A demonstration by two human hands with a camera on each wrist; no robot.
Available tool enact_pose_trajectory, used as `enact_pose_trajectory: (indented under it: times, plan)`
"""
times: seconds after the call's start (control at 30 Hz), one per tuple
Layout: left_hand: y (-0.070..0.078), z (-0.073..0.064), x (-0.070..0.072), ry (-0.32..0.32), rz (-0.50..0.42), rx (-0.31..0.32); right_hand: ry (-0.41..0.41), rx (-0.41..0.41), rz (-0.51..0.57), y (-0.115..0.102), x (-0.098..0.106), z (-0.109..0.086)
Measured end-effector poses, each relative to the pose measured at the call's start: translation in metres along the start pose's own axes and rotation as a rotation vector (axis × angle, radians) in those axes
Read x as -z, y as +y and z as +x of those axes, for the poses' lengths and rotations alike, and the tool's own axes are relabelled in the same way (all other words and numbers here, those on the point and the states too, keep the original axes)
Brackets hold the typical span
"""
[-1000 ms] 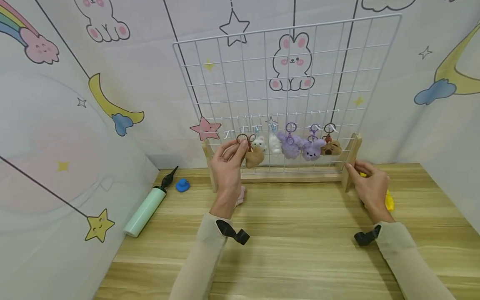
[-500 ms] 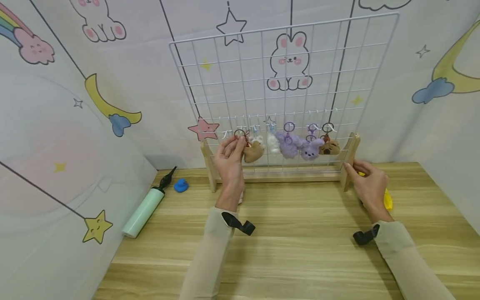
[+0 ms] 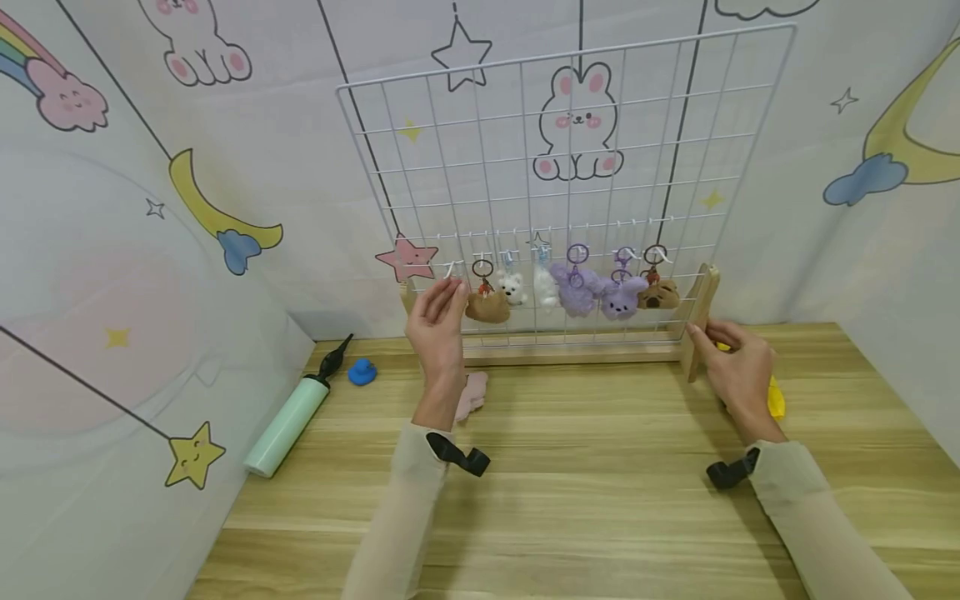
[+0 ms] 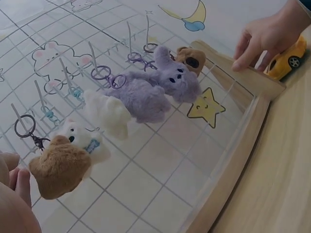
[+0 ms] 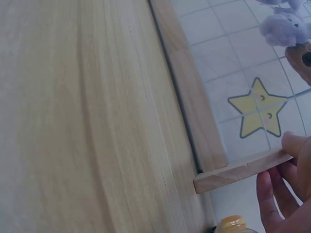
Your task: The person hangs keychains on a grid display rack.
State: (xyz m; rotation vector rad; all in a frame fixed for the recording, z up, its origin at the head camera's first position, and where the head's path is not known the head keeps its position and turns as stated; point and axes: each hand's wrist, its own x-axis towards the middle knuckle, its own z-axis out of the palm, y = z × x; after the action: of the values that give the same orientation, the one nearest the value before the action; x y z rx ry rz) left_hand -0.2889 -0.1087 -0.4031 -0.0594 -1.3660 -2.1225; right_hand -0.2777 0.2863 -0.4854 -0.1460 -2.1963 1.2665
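Note:
A brown plush keychain hangs by its dark ring from a hook on the white wire grid. Just left of it is my left hand, its fingers loosely bent and holding nothing. In the left wrist view a gap shows between those fingers and the brown plush. White plush keychains, purple ones and another brown one hang farther right in the same row. My right hand grips the wooden upright at the stand's right end, thumb on one side, fingers on the other.
A yellow toy car sits behind my right hand. On the wooden table a pale pink item lies by my left wrist. Farther left are a blue rubber duck and a mint hand pump.
My left hand has let go of the brown plush keychain and drawn off to the left. The keychain now hangs from a hook. The right hand keeps its grip.

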Motion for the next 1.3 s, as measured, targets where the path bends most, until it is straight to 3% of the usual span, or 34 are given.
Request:
enact_pose_trajectory:
  times: [0.13,0.27,0.77,0.97,1.03,1.13,1.2,1.3]
  plan:
    - [-0.002,-0.002,0.015,-0.03,0.098,-0.03,0.003,0.001,-0.006,0.001,0.0,0.0]
    - [-0.004,-0.004,0.031,-0.099,0.232,-0.024,0.004,0.0,-0.008,0.0,0.0,0.0]
    - [-0.014,-0.029,0.096,-0.48,0.735,0.07,0.015,0.004,-0.009,-0.001,0.0,0.0]
    - [-0.016,-0.024,0.118,-0.533,0.895,0.084,0.011,-0.007,-0.013,0.0,0.001,0.0]
    - [-0.017,-0.02,0.125,-0.613,0.964,0.042,0.01,-0.009,-0.01,-0.001,0.0,0.0]
    - [-0.019,-0.015,0.135,-0.823,1.034,-0.057,0.013,-0.009,-0.011,-0.001,0.0,-0.001]
    - [-0.021,-0.012,0.139,-0.961,1.028,-0.123,0.015,-0.012,-0.01,-0.001,0.0,-0.001]
    - [-0.031,-0.009,0.147,-1.054,0.982,-0.207,0.016,-0.017,-0.01,-0.001,-0.001,-0.001]
